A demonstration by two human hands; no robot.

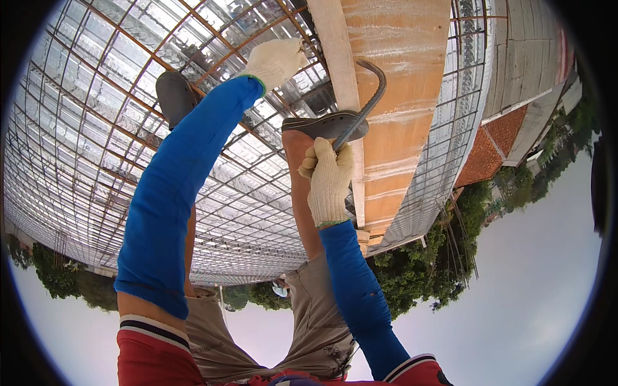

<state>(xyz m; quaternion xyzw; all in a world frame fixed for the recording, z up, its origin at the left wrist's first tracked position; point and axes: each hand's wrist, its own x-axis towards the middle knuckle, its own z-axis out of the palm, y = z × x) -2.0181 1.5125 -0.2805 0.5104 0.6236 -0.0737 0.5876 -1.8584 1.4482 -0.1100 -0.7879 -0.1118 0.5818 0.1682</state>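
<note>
One ribbed metal bar (371, 107), dark grey, hooked at one end

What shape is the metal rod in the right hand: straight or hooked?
Hooked: the metal rod runs fairly straight out of the gloved right hand, then curls over at its far end.

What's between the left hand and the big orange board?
In the head view, some steel mesh and then a pale wooden beam lie between the left hand and the orange board.
</note>
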